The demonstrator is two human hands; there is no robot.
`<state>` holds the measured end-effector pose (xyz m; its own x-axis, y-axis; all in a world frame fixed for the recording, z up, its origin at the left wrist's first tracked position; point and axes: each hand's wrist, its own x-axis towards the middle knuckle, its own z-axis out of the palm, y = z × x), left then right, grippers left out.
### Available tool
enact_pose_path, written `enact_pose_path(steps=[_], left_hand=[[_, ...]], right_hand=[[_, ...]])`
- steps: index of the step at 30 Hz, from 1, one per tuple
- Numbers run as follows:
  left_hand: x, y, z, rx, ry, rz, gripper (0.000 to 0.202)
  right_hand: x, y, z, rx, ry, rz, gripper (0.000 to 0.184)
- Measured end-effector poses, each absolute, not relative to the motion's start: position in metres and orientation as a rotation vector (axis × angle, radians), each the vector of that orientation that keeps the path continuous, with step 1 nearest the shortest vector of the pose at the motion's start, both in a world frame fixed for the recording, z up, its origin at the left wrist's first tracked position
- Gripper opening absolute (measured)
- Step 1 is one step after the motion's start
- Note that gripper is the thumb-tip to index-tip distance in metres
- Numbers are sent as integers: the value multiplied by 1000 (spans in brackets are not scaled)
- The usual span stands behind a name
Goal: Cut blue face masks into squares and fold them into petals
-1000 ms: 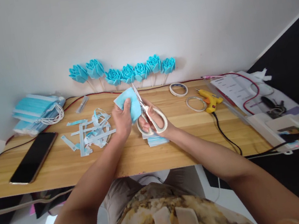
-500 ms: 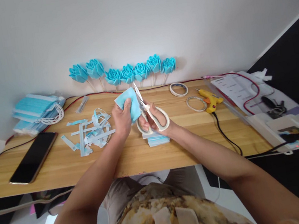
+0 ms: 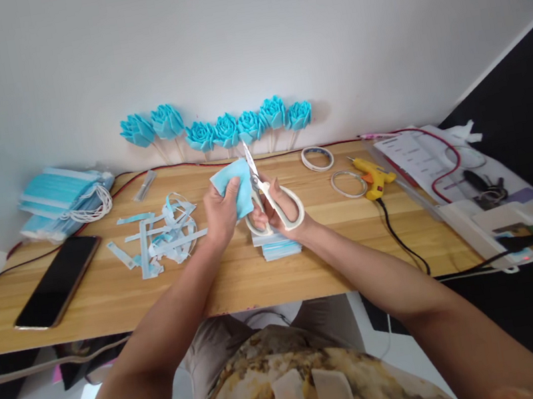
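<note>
My left hand [image 3: 222,212] pinches a light-blue piece of mask fabric [image 3: 237,182], thumb on top. Fingers of my right hand [image 3: 275,208] go through the white handles of a pair of scissors [image 3: 293,212]. The blades point up and away, right beside the fabric's right edge; whether they touch it I cannot tell. Below my right hand lies a stack of blue fabric pieces [image 3: 281,249], partly hidden by the hand. Cut mask strips [image 3: 166,235] are heaped to the left of my left hand.
Several blue fabric flowers [image 3: 226,130] on sticks lean along the wall. Whole masks [image 3: 61,195] and a phone [image 3: 59,281] lie at left. A tape roll [image 3: 317,158], a yellow glue gun [image 3: 373,177], papers [image 3: 416,155] and a power strip [image 3: 480,240] are at right, with cables around.
The fabric and my left hand have shifted slightly right, closer to the scissors. The scissor blades look closer together and point more upright.
</note>
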<state>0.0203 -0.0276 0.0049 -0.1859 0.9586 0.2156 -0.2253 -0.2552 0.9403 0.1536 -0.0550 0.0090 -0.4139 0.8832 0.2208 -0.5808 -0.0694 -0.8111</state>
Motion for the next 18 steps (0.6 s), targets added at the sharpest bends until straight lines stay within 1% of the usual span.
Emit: enact_pose_path(steps=[9,18], left_hand=[[20,-28,6,1151,1054,1622,37],[17,-23,6,1118,1103,1675,33]], right_hand=[[151,-56,11,-415,-1054,1680,59],[154,-57,21,-522,-1121,1592,66]])
